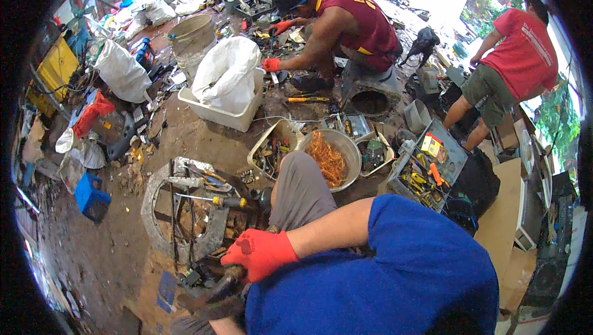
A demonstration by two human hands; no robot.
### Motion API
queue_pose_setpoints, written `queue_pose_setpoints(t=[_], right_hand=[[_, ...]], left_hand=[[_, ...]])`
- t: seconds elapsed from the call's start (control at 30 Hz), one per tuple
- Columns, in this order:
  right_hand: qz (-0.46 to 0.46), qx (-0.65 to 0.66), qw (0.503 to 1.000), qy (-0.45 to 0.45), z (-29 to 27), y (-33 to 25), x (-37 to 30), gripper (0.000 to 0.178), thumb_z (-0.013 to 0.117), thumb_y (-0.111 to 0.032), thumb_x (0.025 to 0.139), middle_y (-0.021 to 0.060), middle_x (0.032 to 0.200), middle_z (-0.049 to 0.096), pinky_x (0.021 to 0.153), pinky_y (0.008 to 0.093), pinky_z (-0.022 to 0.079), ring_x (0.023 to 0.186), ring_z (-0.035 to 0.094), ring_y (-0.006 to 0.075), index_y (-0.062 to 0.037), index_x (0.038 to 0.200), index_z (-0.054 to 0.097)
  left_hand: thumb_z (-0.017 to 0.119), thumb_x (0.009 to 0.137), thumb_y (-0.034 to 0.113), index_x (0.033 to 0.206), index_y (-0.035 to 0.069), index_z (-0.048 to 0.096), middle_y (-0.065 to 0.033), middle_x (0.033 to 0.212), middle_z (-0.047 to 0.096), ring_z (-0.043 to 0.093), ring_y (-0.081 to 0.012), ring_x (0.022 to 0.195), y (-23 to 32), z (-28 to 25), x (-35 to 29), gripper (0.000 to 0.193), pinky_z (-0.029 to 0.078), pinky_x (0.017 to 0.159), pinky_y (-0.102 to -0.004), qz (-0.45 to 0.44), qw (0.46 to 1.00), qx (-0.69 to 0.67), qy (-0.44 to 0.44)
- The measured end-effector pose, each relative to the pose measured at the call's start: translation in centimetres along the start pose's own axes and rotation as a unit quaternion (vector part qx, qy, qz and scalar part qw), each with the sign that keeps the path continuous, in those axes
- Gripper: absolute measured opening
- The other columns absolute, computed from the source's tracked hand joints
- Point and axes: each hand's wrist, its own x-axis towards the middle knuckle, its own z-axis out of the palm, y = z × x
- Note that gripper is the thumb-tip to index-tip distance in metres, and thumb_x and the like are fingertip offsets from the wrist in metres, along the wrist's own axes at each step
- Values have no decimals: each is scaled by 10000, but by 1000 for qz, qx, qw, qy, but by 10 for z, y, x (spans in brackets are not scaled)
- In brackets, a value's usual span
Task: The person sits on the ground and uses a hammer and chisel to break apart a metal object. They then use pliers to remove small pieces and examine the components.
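Note:
My right hand (262, 253), in a red glove, is closed low in front of me. A brownish worn piece (232, 275) shows at its fingers, and its kind I cannot make out. Just below is my left hand (213, 303), apparently in a dark, dirty glove; its fingers are too dim to read. A small black part (193, 277) lies beside the hands, next to a heavy grey metal ring-shaped frame (151, 211). Across that frame rest a yellow-and-black screwdriver (225, 201) and several other hand tools (210, 179).
Past my knee stand a basin of copper wire (324, 161) and a grey toolbox (457, 143) of tools. Farther off are a white tub (216, 111) holding a sack, a bucket (191, 35), a crouching person (346, 23) in red gloves and a standing person (519, 51). A blue container (92, 196) lies left.

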Motion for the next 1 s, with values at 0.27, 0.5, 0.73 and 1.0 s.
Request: queue_pose_setpoints(t=[0.27,0.5,0.73,1.0], right_hand=[[-6,33,999,-32,0,-2,12,563,727,-320,679,158,1016,682,844,420,533,970,664,341,-81,1181,634],[45,-37,998,-1,17,19,4,378,725,-245,702,166,976,705,785,422,546,919,688,339,-51,1023,675],[2,98,995,29,-10,-16,7,404,778,-286,695,151,921,705,768,453,536,878,683,358,-70,1020,675],[26,78,996,-18,-17,-9,19,278,782,-213,722,145,817,686,682,411,530,753,672,359,-59,928,676]], left_hand=[[654,836,440,1101,141,689,-99,1108,667,627,-318,948,52,-37,10,401,501,840,-419,-197,949,-243,-46],[501,972,534,1036,131,666,-80,936,686,649,-265,857,87,-32,54,439,553,814,-443,-322,470,-782,253],[485,1007,496,1023,118,657,-57,887,687,664,-245,839,76,-31,31,415,566,771,-417,-321,407,-813,266],[526,999,469,1019,93,640,-76,908,687,677,-255,847,54,-24,22,394,579,815,-419,-267,403,-836,258]])
